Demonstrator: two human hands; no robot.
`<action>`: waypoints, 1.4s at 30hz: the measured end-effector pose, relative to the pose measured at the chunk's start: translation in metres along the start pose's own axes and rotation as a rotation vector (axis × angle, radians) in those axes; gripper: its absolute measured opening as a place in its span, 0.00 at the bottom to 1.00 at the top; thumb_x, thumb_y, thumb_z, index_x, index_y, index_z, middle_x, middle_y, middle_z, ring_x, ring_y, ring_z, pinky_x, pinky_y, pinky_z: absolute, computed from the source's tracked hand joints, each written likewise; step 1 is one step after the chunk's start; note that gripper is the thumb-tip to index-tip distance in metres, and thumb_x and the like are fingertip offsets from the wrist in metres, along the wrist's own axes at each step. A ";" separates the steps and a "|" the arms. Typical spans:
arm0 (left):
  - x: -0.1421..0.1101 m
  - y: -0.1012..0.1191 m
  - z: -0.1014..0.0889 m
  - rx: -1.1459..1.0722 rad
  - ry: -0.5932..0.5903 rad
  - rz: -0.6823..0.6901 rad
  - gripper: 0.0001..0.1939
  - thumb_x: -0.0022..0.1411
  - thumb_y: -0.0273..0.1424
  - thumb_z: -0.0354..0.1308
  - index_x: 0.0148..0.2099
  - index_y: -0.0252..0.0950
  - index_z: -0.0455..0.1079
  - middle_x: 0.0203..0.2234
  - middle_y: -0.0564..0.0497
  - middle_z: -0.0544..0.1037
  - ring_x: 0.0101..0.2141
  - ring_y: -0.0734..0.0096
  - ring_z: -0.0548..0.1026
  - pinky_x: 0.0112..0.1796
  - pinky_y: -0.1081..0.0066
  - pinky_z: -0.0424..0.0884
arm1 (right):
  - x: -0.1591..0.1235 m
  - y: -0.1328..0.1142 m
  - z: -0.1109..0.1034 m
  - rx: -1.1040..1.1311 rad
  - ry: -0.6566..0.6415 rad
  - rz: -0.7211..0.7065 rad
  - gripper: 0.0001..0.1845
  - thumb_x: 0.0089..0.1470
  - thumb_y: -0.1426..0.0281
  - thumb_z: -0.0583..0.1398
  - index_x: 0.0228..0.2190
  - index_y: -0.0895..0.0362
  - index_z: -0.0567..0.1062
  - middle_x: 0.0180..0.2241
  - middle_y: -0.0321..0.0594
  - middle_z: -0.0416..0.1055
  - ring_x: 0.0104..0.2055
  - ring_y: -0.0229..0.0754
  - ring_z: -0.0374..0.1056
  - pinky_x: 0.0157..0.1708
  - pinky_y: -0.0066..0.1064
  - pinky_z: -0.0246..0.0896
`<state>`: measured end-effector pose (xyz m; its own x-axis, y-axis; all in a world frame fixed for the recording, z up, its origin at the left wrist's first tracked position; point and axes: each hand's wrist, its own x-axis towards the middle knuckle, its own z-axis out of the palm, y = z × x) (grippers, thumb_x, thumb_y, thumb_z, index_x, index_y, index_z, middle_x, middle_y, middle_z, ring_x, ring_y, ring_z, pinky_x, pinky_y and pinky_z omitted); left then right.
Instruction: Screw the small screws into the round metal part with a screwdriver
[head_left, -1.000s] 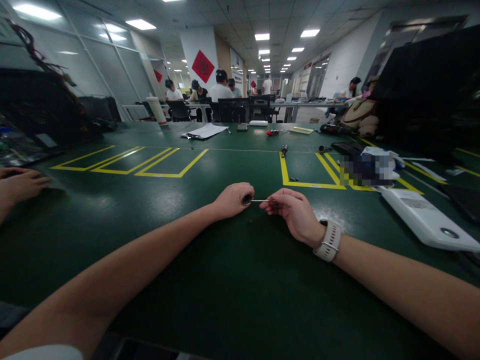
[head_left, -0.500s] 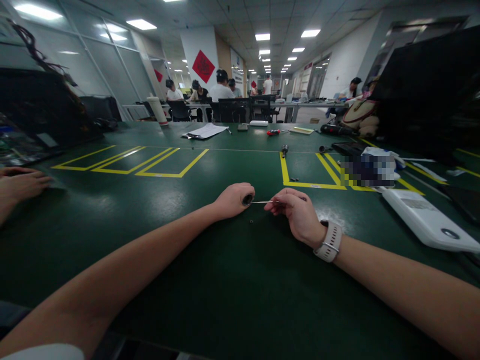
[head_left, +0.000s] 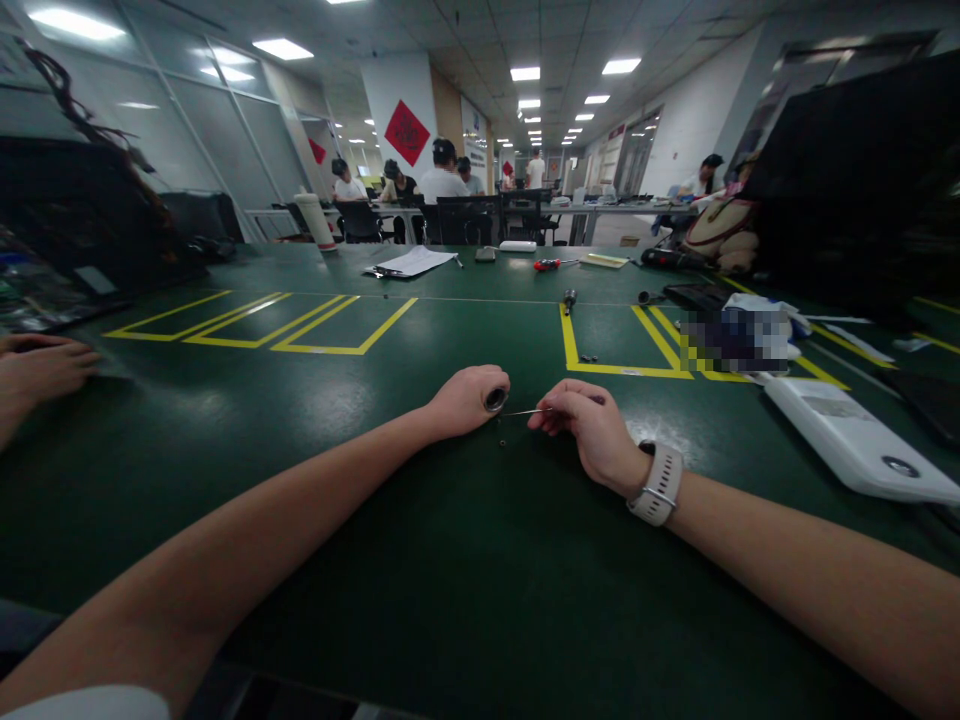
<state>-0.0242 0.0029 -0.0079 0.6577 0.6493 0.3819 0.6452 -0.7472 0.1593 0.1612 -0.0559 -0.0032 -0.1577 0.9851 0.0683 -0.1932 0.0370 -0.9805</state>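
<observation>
My left hand point(head_left: 463, 400) is closed around a dark, hollow cylindrical metal part point(head_left: 495, 400), its round open end turned toward my right hand. Most of the part is hidden in the fist. My right hand point(head_left: 589, 425), with a pale watch on the wrist, pinches a thin metal tool point(head_left: 523, 413). Its slim tip points left, just below the part's open end; the fingers cover the rest, so its exact kind cannot be made out. On the green table under the left hand lies a tiny ring-like piece point(head_left: 502, 443).
Yellow tape outlines point(head_left: 630, 371) mark the table. Beyond my hands lie small dark pieces point(head_left: 590, 359), a metal fitting point(head_left: 570, 299) and a red screwdriver point(head_left: 547, 265). A white device point(head_left: 862, 440) lies right. Another person's hand point(head_left: 49, 368) rests at the left edge.
The thin tool's tip has dropped from the part's open end to slightly below it. A tiny speck now shows beneath the part. My left hand has hardly moved.
</observation>
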 end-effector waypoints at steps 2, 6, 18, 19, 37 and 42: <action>0.000 0.000 0.000 0.009 -0.001 -0.003 0.04 0.54 0.23 0.53 0.27 0.34 0.63 0.23 0.54 0.65 0.25 0.74 0.65 0.27 0.74 0.60 | 0.000 0.001 0.000 -0.007 -0.003 -0.002 0.06 0.42 0.72 0.58 0.17 0.57 0.71 0.17 0.37 0.71 0.21 0.36 0.62 0.24 0.30 0.53; 0.000 0.002 -0.002 0.015 -0.019 -0.030 0.04 0.54 0.23 0.53 0.28 0.34 0.64 0.23 0.54 0.66 0.25 0.74 0.65 0.27 0.74 0.60 | -0.001 0.001 0.001 0.030 -0.019 -0.032 0.05 0.44 0.71 0.58 0.19 0.57 0.71 0.19 0.37 0.73 0.23 0.37 0.63 0.26 0.31 0.55; -0.001 0.002 -0.002 0.007 0.024 -0.049 0.03 0.54 0.26 0.54 0.28 0.34 0.64 0.23 0.54 0.67 0.25 0.74 0.67 0.27 0.74 0.61 | -0.003 0.001 0.002 -0.174 -0.229 -0.115 0.07 0.51 0.65 0.59 0.29 0.56 0.73 0.33 0.38 0.74 0.36 0.40 0.67 0.34 0.33 0.60; -0.001 0.003 -0.002 0.001 0.025 -0.055 0.04 0.54 0.26 0.54 0.28 0.34 0.63 0.23 0.54 0.67 0.25 0.74 0.67 0.27 0.74 0.61 | -0.003 0.002 0.002 -0.165 -0.243 -0.123 0.07 0.51 0.65 0.59 0.29 0.56 0.73 0.33 0.38 0.74 0.36 0.40 0.67 0.35 0.33 0.60; 0.000 0.002 -0.005 -0.021 0.026 -0.019 0.04 0.54 0.24 0.52 0.27 0.35 0.63 0.23 0.53 0.67 0.26 0.73 0.66 0.28 0.73 0.62 | 0.003 0.000 -0.003 0.012 -0.131 -0.030 0.06 0.49 0.67 0.59 0.27 0.57 0.74 0.30 0.40 0.76 0.34 0.40 0.68 0.34 0.33 0.58; -0.001 0.002 -0.006 -0.087 0.029 -0.014 0.05 0.54 0.24 0.51 0.26 0.35 0.62 0.23 0.54 0.66 0.25 0.74 0.66 0.27 0.74 0.61 | 0.005 -0.004 -0.003 0.096 -0.143 0.044 0.06 0.47 0.68 0.60 0.25 0.57 0.74 0.29 0.40 0.76 0.32 0.39 0.68 0.34 0.33 0.57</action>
<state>-0.0256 0.0002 -0.0027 0.6365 0.6561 0.4054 0.6168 -0.7486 0.2431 0.1636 -0.0510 0.0001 -0.3029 0.9513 0.0575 -0.2731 -0.0288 -0.9616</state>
